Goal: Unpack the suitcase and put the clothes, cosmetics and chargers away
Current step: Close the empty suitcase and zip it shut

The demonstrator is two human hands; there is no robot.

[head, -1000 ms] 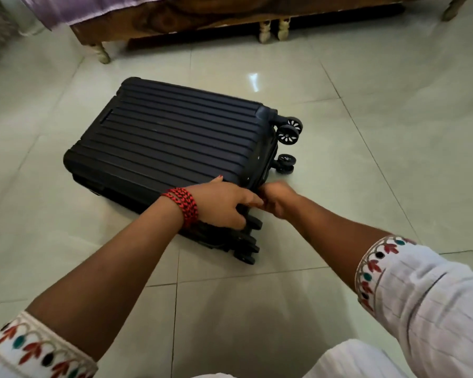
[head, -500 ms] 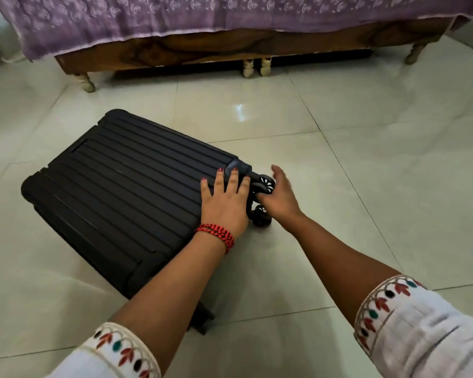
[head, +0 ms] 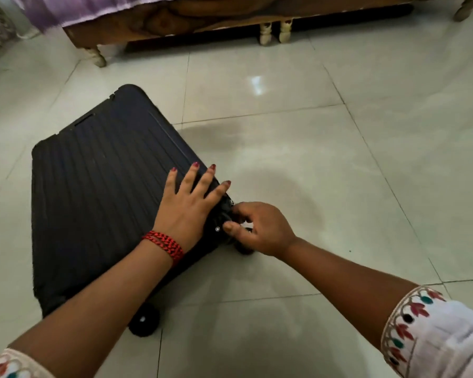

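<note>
Nearest to me, my white sleeves [head: 434, 339] with their embroidered cuffs frame the bottom corners, and both forearms reach forward over the tiled floor [head: 325, 165]. Just past my left forearm, one black wheel [head: 144, 321] of the suitcase pokes out at its near corner. A red braided bracelet [head: 164, 244] circles my left wrist. My left hand [head: 185, 211] lies flat on the suitcase [head: 101, 192], its fingers [head: 190, 177] straight and spread, pressing on the ribbed shell near the right corner. Beside it, my right hand [head: 260, 227] has its fingers [head: 231, 227] curled round the caster [head: 220, 214] at that corner, gripping it. The black suitcase lies flat on the floor, ribbed side up, angled away to my left. Farther off stands a wooden bed [head: 175, 20] on pale turned legs, with a purple bedspread [head: 79, 9] hanging over its edge.
</note>
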